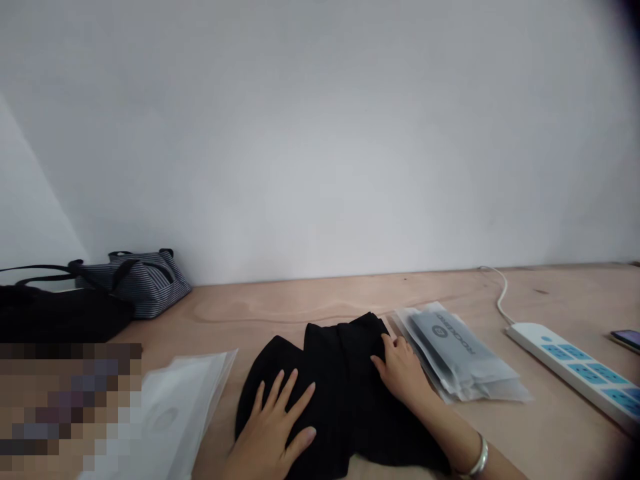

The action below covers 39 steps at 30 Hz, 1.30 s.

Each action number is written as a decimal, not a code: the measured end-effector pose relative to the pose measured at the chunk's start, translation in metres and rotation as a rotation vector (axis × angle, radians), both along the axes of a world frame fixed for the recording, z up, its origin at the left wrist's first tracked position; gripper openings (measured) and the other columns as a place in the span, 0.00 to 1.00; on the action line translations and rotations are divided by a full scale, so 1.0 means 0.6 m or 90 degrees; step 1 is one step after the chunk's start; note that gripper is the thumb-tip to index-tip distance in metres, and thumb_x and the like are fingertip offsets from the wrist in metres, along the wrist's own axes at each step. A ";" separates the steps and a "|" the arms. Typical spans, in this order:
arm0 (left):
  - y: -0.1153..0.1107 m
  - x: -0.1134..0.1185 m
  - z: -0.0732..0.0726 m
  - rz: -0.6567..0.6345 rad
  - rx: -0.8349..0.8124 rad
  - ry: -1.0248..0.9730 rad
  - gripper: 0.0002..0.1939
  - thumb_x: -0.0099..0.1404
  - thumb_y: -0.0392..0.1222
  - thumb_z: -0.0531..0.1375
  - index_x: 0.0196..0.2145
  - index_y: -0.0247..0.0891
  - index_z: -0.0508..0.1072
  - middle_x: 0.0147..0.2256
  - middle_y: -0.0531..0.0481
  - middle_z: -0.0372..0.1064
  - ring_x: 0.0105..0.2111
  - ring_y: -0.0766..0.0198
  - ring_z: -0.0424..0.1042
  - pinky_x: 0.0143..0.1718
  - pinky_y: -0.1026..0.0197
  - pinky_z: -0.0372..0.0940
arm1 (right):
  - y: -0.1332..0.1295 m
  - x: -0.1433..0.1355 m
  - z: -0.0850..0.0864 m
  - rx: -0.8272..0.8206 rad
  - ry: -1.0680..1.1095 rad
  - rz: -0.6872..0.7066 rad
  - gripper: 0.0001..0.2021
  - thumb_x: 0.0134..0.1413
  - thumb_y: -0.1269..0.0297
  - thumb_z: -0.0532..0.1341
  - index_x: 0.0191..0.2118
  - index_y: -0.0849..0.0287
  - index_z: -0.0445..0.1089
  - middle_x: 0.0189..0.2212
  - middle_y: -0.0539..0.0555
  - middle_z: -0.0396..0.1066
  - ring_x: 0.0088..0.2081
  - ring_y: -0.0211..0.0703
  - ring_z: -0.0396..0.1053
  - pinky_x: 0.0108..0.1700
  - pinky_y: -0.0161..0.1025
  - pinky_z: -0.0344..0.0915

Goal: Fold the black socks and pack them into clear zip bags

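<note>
A black garment (330, 400) lies on the wooden table in front of me, its far edge uneven. My left hand (280, 427) rests on its left part, palm down with the fingers spread. At the garment's upper right edge is my right hand (400, 367), its thumb and fingers bent onto the cloth in a pinch; a silver bangle is on that wrist. Just right of this hand lie frosted plastic bags (450, 347) holding something dark, with printed lettering. To the left of the garment are flat clear plastic bags (185, 407).
A white power strip (575, 367) with blue sockets and a cable lies on the right, near a phone (627, 339) at the edge. A striped bag (150, 280) and a black bag (60, 313) sit at the back left. A pale wall (350, 133) rises behind the table (280, 300).
</note>
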State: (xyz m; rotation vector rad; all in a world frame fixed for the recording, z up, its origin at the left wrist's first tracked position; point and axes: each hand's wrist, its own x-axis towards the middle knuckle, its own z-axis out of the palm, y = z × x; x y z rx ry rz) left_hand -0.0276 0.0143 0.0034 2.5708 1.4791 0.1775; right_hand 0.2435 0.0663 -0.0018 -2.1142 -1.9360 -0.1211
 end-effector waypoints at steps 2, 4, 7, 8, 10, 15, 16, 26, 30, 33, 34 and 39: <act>0.001 0.000 -0.002 -0.003 0.004 -0.001 0.26 0.65 0.57 0.43 0.58 0.57 0.41 0.61 0.53 0.37 0.60 0.47 0.36 0.54 0.35 0.40 | 0.002 0.001 0.005 -0.001 0.029 -0.021 0.21 0.50 0.62 0.54 0.50 0.65 0.58 0.40 0.64 0.64 0.41 0.55 0.64 0.38 0.45 0.59; 0.002 0.001 -0.003 -0.005 0.008 -0.001 0.26 0.65 0.57 0.43 0.58 0.57 0.40 0.61 0.52 0.37 0.59 0.47 0.36 0.54 0.35 0.40 | 0.003 -0.003 0.013 0.017 0.062 -0.019 0.19 0.48 0.65 0.54 0.48 0.63 0.58 0.40 0.62 0.65 0.42 0.54 0.64 0.39 0.45 0.58; 0.002 0.001 -0.002 0.000 0.004 0.001 0.26 0.65 0.58 0.42 0.58 0.57 0.41 0.61 0.52 0.37 0.59 0.47 0.37 0.54 0.35 0.41 | 0.003 -0.023 0.034 0.091 0.077 0.030 0.17 0.48 0.69 0.52 0.47 0.61 0.59 0.41 0.60 0.65 0.44 0.52 0.61 0.42 0.45 0.56; 0.001 0.001 -0.001 0.003 0.002 0.001 0.26 0.65 0.58 0.42 0.58 0.57 0.41 0.61 0.52 0.37 0.59 0.47 0.37 0.54 0.35 0.41 | 0.001 -0.035 0.042 0.121 0.070 0.054 0.17 0.48 0.70 0.51 0.46 0.60 0.59 0.41 0.59 0.65 0.44 0.51 0.61 0.43 0.45 0.55; 0.001 0.001 0.001 0.005 -0.001 0.001 0.26 0.64 0.58 0.42 0.58 0.57 0.42 0.61 0.52 0.38 0.59 0.47 0.37 0.54 0.35 0.41 | -0.003 -0.063 0.060 0.170 0.068 0.122 0.16 0.50 0.71 0.50 0.46 0.59 0.60 0.40 0.59 0.64 0.43 0.50 0.61 0.45 0.46 0.54; -0.001 0.000 0.003 -0.002 0.002 -0.002 0.26 0.64 0.58 0.43 0.58 0.56 0.43 0.61 0.51 0.39 0.59 0.47 0.37 0.54 0.36 0.41 | -0.009 -0.107 0.085 0.196 0.197 0.356 0.17 0.55 0.60 0.51 0.50 0.57 0.57 0.41 0.56 0.64 0.42 0.46 0.62 0.44 0.41 0.58; -0.001 -0.001 0.004 -0.002 0.000 0.000 0.26 0.64 0.58 0.43 0.58 0.56 0.43 0.61 0.51 0.40 0.59 0.47 0.37 0.54 0.36 0.41 | -0.007 -0.105 0.083 0.194 0.211 0.366 0.16 0.55 0.60 0.50 0.49 0.57 0.57 0.41 0.56 0.64 0.42 0.45 0.62 0.44 0.41 0.58; 0.002 -0.005 -0.006 -0.008 0.007 -0.006 0.26 0.64 0.59 0.42 0.58 0.57 0.43 0.60 0.52 0.46 0.59 0.47 0.40 0.54 0.37 0.42 | 0.017 -0.001 0.019 0.084 -0.074 0.064 0.24 0.41 0.79 0.52 0.48 0.60 0.63 0.47 0.62 0.61 0.46 0.53 0.59 0.44 0.46 0.57; -0.003 0.000 0.000 0.035 0.083 -0.012 0.26 0.62 0.60 0.46 0.57 0.55 0.53 0.55 0.47 0.56 0.56 0.46 0.51 0.53 0.38 0.46 | 0.009 -0.007 0.026 0.110 -0.100 0.224 0.20 0.45 0.79 0.50 0.46 0.61 0.66 0.47 0.59 0.63 0.53 0.49 0.55 0.56 0.46 0.46; -0.008 0.015 0.020 0.088 0.167 -0.013 0.25 0.59 0.60 0.50 0.51 0.48 0.65 0.46 0.43 0.63 0.48 0.47 0.59 0.51 0.41 0.49 | 0.004 -0.020 0.020 0.071 -0.055 0.340 0.17 0.56 0.70 0.48 0.49 0.60 0.64 0.50 0.56 0.62 0.56 0.45 0.52 0.58 0.44 0.43; -0.007 0.023 0.026 0.080 0.182 -0.016 0.24 0.59 0.59 0.51 0.50 0.47 0.66 0.46 0.43 0.63 0.48 0.48 0.60 0.51 0.43 0.51 | 0.002 -0.023 0.015 0.046 -0.044 0.350 0.18 0.58 0.66 0.47 0.51 0.60 0.62 0.52 0.56 0.61 0.56 0.46 0.51 0.58 0.45 0.43; 0.027 0.086 0.032 -0.061 0.200 0.006 0.23 0.64 0.56 0.45 0.55 0.54 0.56 0.59 0.46 0.47 0.58 0.48 0.44 0.54 0.39 0.43 | 0.000 -0.023 -0.012 -0.037 -0.040 0.299 0.23 0.59 0.55 0.44 0.58 0.56 0.53 0.58 0.58 0.52 0.58 0.54 0.47 0.56 0.55 0.44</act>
